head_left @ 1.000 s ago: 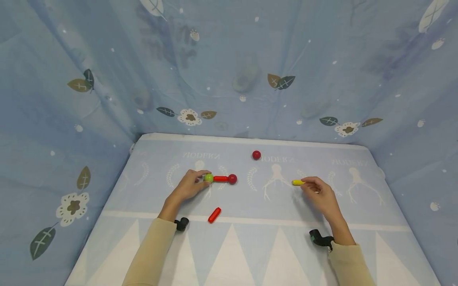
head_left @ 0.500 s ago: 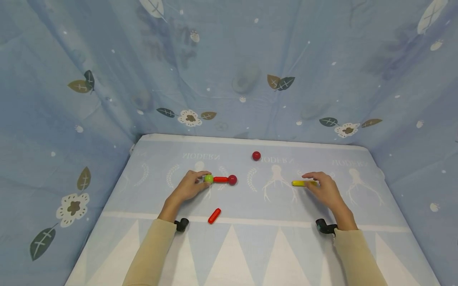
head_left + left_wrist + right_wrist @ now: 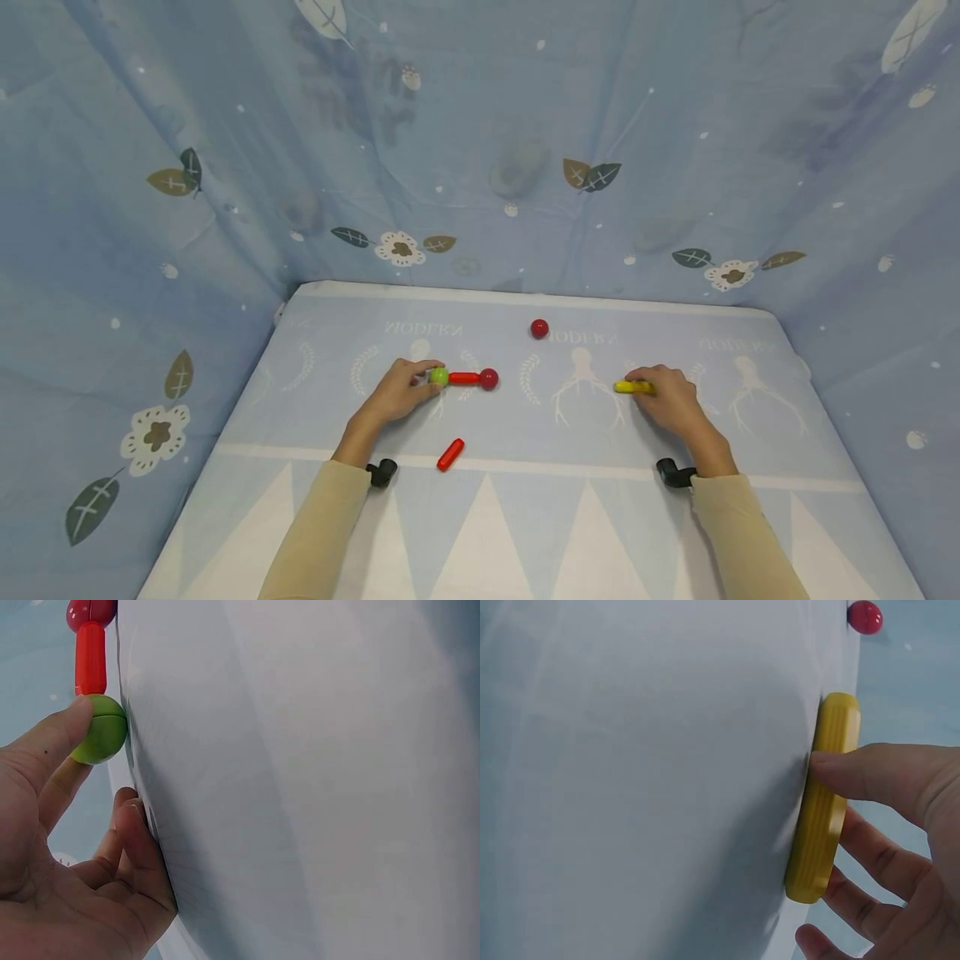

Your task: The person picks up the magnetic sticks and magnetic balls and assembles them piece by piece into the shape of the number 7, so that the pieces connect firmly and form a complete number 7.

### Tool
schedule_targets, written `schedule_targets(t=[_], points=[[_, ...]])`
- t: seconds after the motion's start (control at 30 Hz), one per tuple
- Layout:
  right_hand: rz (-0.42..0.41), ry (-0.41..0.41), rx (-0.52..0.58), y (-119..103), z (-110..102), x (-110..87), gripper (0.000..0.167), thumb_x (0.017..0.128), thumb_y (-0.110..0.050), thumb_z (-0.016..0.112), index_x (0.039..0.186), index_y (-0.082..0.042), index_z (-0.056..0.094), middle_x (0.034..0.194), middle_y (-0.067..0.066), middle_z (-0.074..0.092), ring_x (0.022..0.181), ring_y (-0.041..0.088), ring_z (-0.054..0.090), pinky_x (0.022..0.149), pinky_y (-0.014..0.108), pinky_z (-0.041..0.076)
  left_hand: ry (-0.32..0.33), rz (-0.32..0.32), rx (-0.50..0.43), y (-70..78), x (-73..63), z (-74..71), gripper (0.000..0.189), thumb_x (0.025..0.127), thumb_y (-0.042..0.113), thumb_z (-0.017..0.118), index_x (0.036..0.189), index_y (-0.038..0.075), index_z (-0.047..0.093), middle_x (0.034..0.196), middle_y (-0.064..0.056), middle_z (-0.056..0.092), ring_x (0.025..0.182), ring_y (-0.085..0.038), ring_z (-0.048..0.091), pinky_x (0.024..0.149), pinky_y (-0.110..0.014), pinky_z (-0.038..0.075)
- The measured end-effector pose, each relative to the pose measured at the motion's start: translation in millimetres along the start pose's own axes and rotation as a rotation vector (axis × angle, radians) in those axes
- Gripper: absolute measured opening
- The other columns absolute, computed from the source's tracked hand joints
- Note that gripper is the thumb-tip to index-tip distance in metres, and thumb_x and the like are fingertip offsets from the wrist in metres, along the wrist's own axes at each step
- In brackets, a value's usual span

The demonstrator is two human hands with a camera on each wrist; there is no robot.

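My left hand (image 3: 397, 390) pinches a green ball (image 3: 105, 729) between thumb and forefinger. A short red rod (image 3: 464, 378) joins that ball to a dark red ball (image 3: 489, 379), the three forming one straight piece close over the table. On the right, my right hand (image 3: 670, 402) holds a ridged yellow rod (image 3: 825, 802) across its middle, thumb on the near side and fingers behind. The yellow rod lies along the table surface in the right wrist view, its far end pointing left in the head view.
A loose dark red ball (image 3: 539, 328) sits near the back of the table between the hands. Another red rod (image 3: 451, 455) lies slanted nearer the front. The patterned tabletop (image 3: 525, 433) is walled by blue cloth (image 3: 480, 150) at back and sides.
My right hand loosened from the yellow rod's left end, shifted right along it and closed round it again. My left hand and its joined piece stay in place.
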State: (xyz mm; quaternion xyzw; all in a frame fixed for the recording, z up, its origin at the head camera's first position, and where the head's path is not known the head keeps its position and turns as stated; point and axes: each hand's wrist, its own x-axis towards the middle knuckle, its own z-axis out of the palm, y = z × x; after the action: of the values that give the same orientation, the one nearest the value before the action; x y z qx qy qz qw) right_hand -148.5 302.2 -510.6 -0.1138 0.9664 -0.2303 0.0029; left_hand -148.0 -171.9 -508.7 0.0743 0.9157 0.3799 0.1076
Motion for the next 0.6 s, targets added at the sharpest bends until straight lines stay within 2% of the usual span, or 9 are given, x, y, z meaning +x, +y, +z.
schedule_targets(t=[0.33, 0.5, 0.6], points=[[0.020, -0.008, -0.007, -7.5, -1.1, -3.2, 0.024, 0.088, -0.005, 0.075, 0.112, -0.010, 0.071, 0.110, 0.019, 0.065, 0.102, 0.046, 0.054, 0.087, 0.069, 0.031, -0.006, -0.012, -0.004, -0.1, -0.4, 0.7, 0.042, 0.094, 0.025, 0.072, 0.136, 0.021, 0.065, 0.116, -0.014, 0.054, 0.101, -0.028, 0.052, 0.080, -0.042, 0.048], [-0.008, 0.015, 0.029, -14.7, -5.2, -6.3, 0.025, 0.086, -0.004, 0.077, 0.110, -0.011, 0.072, 0.113, 0.018, 0.066, 0.104, 0.045, 0.053, 0.090, 0.071, 0.025, -0.003, -0.006, -0.002, -1.4, 0.3, 0.7, 0.042, 0.094, 0.024, 0.072, 0.135, 0.021, 0.065, 0.115, -0.014, 0.053, 0.100, -0.028, 0.052, 0.079, -0.043, 0.048], [-0.035, 0.035, 0.050, -18.9, -8.0, -6.8, 0.027, 0.086, -0.003, 0.078, 0.110, -0.011, 0.072, 0.113, 0.017, 0.068, 0.103, 0.044, 0.055, 0.089, 0.070, 0.026, -0.002, -0.011, 0.004, -2.0, 0.7, 0.6, 0.042, 0.094, 0.025, 0.072, 0.136, 0.021, 0.065, 0.114, -0.013, 0.053, 0.100, -0.028, 0.052, 0.079, -0.042, 0.048]])
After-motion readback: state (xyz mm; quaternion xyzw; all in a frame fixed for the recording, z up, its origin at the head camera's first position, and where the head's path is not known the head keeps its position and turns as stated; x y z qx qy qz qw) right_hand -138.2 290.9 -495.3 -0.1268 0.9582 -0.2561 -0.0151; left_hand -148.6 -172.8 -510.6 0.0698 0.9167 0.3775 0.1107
